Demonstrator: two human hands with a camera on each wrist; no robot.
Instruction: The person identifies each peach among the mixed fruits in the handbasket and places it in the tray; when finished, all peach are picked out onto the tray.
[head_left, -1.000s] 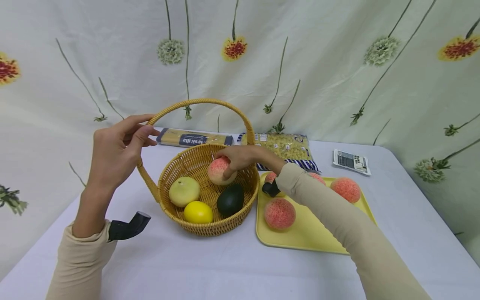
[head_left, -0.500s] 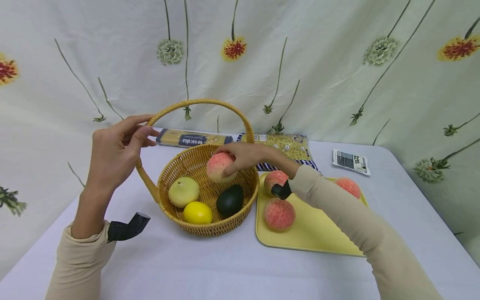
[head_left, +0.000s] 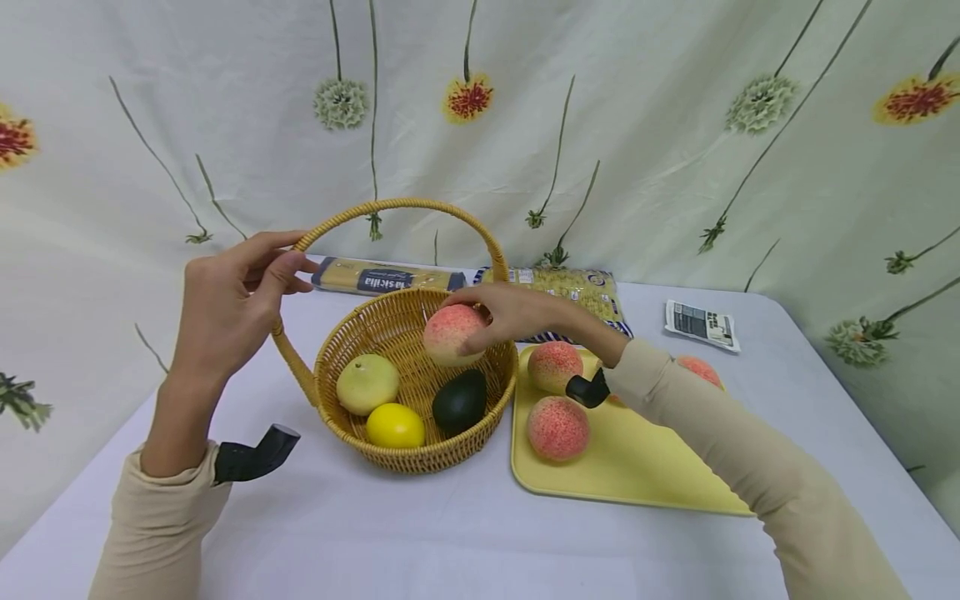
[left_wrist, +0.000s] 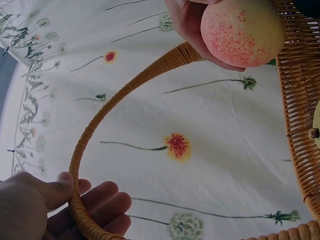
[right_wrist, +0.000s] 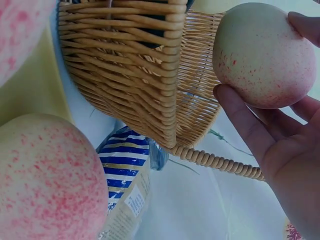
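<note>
My left hand (head_left: pixel 232 296) pinches the left side of the wicker basket's handle (head_left: pixel 405 202) between thumb and fingers, as the left wrist view also shows. With my right hand (head_left: pixel 517 315) I grip a pink-and-cream peach (head_left: pixel 450 337) from above, over the right part of the basket (head_left: pixel 420 462). In the right wrist view this peach (right_wrist: pixel 265 57) shows beyond the basket's rim, thumb and fingertips spread around it. Inside the basket sit a round pale-green fruit (head_left: pixel 367 385), a yellow lemon (head_left: pixel 395 427) and a dark green avocado (head_left: pixel 460 402).
Right of the basket lies a yellow tray (head_left: pixel 637 467) bearing several peaches (head_left: pixel 558 427), partly hidden by my right forearm. Behind stand a pack of spaghetti (head_left: pixel 390 277) and a bag of pasta (head_left: pixel 570 292). A small white packet (head_left: pixel 702 324) lies at the back right.
My right hand, gripping the peach, rises a little from the basket's floor and shifts right. The left hand and the basket stay where they were.
</note>
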